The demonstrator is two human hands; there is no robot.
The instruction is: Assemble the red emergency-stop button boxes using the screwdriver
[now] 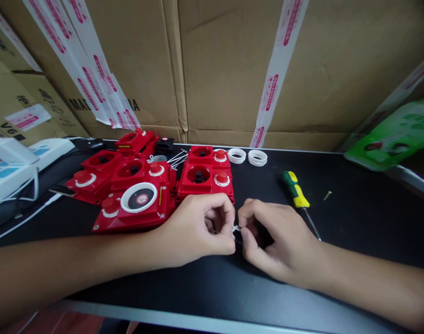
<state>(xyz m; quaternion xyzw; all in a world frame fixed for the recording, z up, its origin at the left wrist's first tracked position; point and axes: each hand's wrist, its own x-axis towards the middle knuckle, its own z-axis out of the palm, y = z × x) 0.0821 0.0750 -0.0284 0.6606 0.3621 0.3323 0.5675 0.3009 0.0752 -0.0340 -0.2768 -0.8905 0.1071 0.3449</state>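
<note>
My left hand [208,225] and my right hand [274,236] meet over the black table, each pinching with thumb and forefinger. Between their fingertips shows a small white piece [236,228], thin and twisted like a tie or string; most of it is hidden by the fingers. Just behind my left wrist lies a red box with a white-ringed black dial [139,198]. Another red box [194,185] with a black knob sits beyond my left fingers. Past my right hand rests a green and yellow screwdriver [295,190], its shaft pointing toward my wrist.
White rings [257,157] and thin metal rods [177,158] lie near the back edge. A loose screw [327,195] is at the right. Cardboard boxes [225,69] wall off the back. A white power strip [45,157] with cables stands left, a green bag [394,132] right.
</note>
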